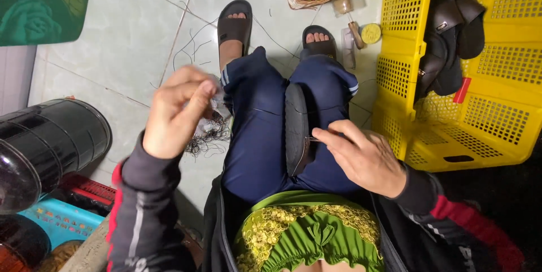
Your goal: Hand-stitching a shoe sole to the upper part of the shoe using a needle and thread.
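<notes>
Shoe (296,128) clamped between knees above pale tiled floor (130,35); both hands' grip perhaps pinching thread.

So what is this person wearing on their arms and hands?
Both hands, the left hand and the right hand, are bare, with no gloves. Each arm is covered to the wrist by a dark, close-fitting sleeve. The left sleeve has a red stripe and a pale grey one; the right sleeve shows a red panel and thin white lines.
</notes>
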